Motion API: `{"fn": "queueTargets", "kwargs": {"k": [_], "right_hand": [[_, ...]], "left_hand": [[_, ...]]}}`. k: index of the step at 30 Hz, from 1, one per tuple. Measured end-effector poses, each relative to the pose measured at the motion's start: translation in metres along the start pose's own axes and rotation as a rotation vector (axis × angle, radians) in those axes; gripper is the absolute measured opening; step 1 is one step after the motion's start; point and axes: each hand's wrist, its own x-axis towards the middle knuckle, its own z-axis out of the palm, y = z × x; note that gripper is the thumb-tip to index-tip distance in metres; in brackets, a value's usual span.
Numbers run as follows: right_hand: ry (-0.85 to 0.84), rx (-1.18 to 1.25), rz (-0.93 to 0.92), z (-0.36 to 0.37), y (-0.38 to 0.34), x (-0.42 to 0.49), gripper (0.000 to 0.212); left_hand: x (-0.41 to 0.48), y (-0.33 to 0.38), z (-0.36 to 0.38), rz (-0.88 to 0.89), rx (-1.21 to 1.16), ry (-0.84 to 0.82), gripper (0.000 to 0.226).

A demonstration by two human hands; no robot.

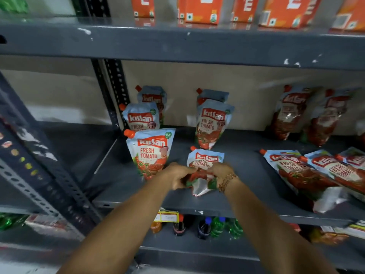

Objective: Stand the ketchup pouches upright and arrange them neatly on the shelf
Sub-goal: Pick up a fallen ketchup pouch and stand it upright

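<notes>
I am facing a grey metal shelf (246, 161), both my bare arms stretched forward. My left hand (178, 177) and my right hand (220, 173) are both clenched around the lower half of one Kissan ketchup pouch (205, 161), one hand at each side. Its orange cap points up and to the left, its printed front faces me, and its silver base hangs out below my fingers, tilted toward me near the shelf's front edge. A gold bracelet (228, 181) sits on my right wrist.

To my left, three pouches stand upright in a front-to-back column; the nearest, the front left pouch (151, 153), is just beside my left hand. Straight ahead, the standing middle pouch (212, 125) has another behind it. On the right, a lying pouch (300, 173) overlaps others still flat on the shelf, and two more stand blurred at the back.

I judge that I am mid-step, setting this pouch up as the front of the middle column. Next I would need to spread its base flat, seat it in line ahead of the middle pouch, then let go gently so it does not topple.
</notes>
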Motion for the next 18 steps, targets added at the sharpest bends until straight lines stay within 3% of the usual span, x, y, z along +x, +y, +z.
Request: {"fn": "queueTargets", "kwargs": {"k": [2, 6, 9, 14, 16, 18], "right_hand": [[0.08, 0.087, -0.078, 0.002, 0.003, -0.012, 0.024], [0.078, 0.134, -0.444, -0.006, -0.006, -0.018, 0.033], [0.058, -0.005, -0.582, -0.011, -0.01, -0.022, 0.019], [-0.02, -0.099, -0.534, -0.022, 0.0, -0.015, 0.023], [-0.063, -0.228, -0.549, -0.034, -0.007, -0.018, 0.031], [-0.098, -0.411, -0.547, -0.054, -0.016, -0.017, 0.044]], "left_hand": [[0.001, -0.002, -0.001, 0.08, 0.022, 0.002, 0.007], [-0.004, 0.011, 0.001, 0.455, 0.048, 0.103, 0.039], [0.008, 0.012, 0.004, 0.554, 0.082, 0.204, 0.045], [0.025, -0.016, 0.02, 0.452, 0.153, 0.478, 0.032], [0.023, -0.02, 0.041, 0.34, -0.001, 0.561, 0.019], [0.019, -0.019, 0.065, 0.153, -0.275, 0.54, 0.013]]}}
